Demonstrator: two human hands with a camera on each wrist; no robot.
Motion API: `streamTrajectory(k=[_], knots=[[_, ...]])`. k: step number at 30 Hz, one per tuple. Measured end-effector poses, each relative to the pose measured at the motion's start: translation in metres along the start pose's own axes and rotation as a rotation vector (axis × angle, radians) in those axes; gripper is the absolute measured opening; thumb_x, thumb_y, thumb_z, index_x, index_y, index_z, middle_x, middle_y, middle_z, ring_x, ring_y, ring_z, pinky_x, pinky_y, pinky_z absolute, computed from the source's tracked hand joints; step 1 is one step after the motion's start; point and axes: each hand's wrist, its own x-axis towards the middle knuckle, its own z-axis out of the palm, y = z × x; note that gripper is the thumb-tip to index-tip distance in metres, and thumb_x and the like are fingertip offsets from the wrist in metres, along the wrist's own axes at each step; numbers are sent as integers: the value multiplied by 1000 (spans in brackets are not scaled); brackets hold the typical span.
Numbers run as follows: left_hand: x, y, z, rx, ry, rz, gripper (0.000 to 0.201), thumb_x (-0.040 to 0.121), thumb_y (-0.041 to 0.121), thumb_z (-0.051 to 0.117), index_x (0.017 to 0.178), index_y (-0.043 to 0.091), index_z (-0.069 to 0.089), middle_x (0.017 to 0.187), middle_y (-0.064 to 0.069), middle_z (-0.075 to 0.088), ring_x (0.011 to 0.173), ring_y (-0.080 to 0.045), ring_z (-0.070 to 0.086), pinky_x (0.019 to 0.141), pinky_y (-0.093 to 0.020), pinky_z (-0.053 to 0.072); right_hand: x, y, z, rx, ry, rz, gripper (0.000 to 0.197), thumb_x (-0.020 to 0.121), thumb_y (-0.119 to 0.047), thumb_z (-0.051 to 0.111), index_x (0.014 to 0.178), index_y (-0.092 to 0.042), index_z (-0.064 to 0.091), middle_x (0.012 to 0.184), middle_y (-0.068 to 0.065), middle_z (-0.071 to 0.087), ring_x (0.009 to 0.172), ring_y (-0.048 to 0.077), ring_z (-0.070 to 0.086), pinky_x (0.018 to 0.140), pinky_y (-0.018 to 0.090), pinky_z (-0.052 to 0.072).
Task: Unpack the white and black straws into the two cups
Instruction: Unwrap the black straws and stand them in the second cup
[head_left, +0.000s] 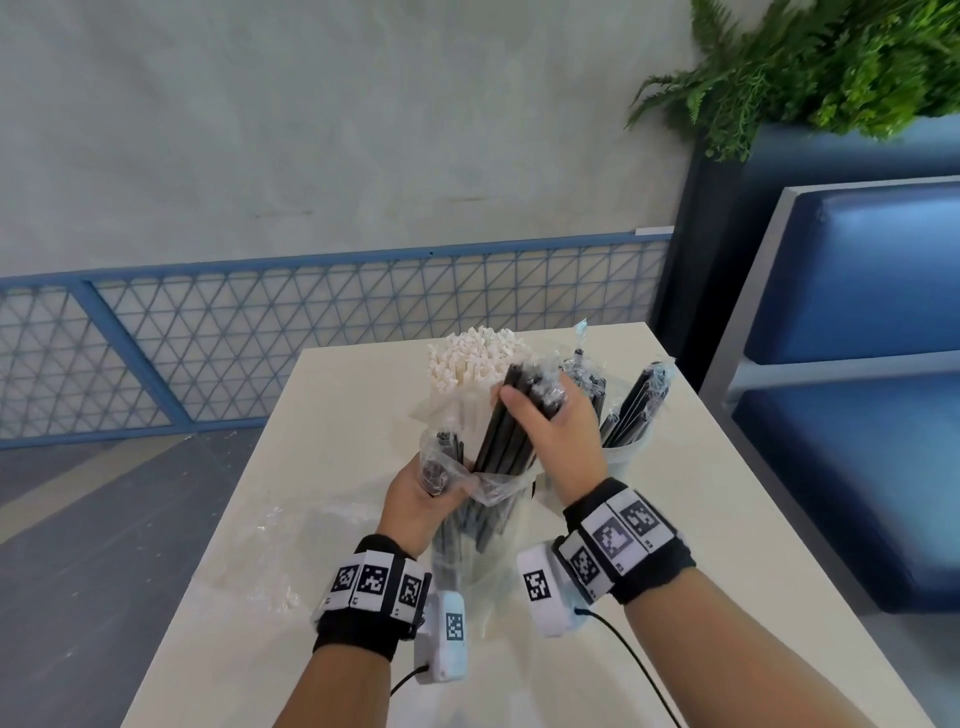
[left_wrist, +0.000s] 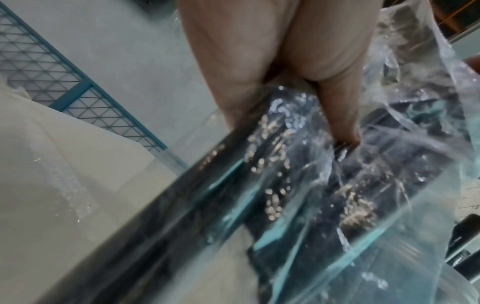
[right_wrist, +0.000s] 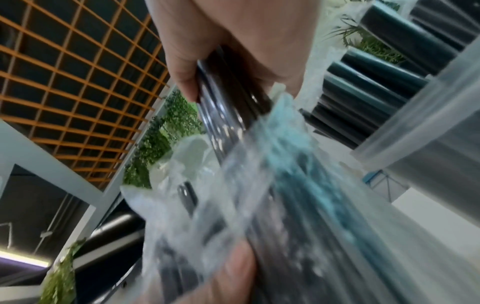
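Above the near middle of the tabletop (head_left: 701, 519), the right hand (head_left: 558, 434) wraps its fingers (head_left: 511, 402) round a bundle of black straws (head_left: 511, 431). The left hand (head_left: 415, 499) grips the clear plastic bag (head_left: 498, 488) lower down. Behind, white straws (head_left: 475, 358) stand in one cup; more black straws fill the right cup (head_left: 621, 457).

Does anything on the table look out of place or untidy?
Yes. A crumpled clear plastic wrapper lies loose on the table, left of the hands. In the cup, the black straws still wear plastic.
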Motion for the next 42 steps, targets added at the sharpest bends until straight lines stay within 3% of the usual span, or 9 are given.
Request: streamTrajectory(k=[2,5,10,17,22,29,32,37,42], knots=[[0,1,2,-6,30,-5,23,76,3,72,97,-3,64,88,-6,71,82,-11,68,69,-13,51,3,-9,-4,105,38,-21,55,69,-44,72,106,-5,61,98,14,70,94,28,67,87,41,55],[-1,2,4,-28,66,-13,22,76,1,71,96,-5,64,88,-13,71,81,-18,68,67,-16,53,6,-16,-10,242,-34,-36,25,76,-19,73,96,-10,62,91,8,69,88,18,67,83,33,55],[-2,4,5,-20,89,-6,17,79,-3,67,96,-4,63,82,-6,70,74,-11,67,65,-19,52,-10,-2,-7,-18,-345,31,21,74,-6,75,92,-14,67,91,1,71,88,9,69,82,22,54],[-5,15,8,-30,63,-2,19,76,3,72,88,13,62,84,2,68,81,-8,64,73,-19,49,14,-26,-12,442,161,132,9,81,-3,66,83,-11,62,82,7,61,81,18,58,76,31,49],[-3,18,10,12,37,-13,25,78,6,71,96,19,60,89,7,67,88,-10,64,79,-23,48,25,-37,-23,605,276,158,8,85,-3,62,82,-11,59,69,3,60,70,16,59,72,40,50],[9,-1,-5,27,154,-131,22,78,12,71,97,3,64,96,-13,70,92,-28,66,86,-40,52,39,-52,-52,847,355,123,16,89,-3,54,74,-7,53,66,5,56,61,15,59,58,29,54],[11,-4,-3,36,198,-120,15,78,12,70,91,6,64,91,-15,70,90,-31,66,87,-45,52,39,-51,-51,863,362,117,13,90,-3,54,77,-6,53,66,5,56,60,14,61,59,28,55],[7,6,-1,37,274,-52,12,81,9,68,89,8,59,73,0,60,76,-23,56,65,-26,41,39,-57,-67,831,469,59,13,87,-4,57,75,-8,55,63,1,61,62,15,61,61,30,53],[9,1,0,-23,279,-74,14,79,11,70,90,12,61,80,0,65,82,-23,61,78,-30,44,44,-64,-75,360,614,-130,17,81,-13,67,94,-13,57,90,9,68,83,23,66,83,43,56]])
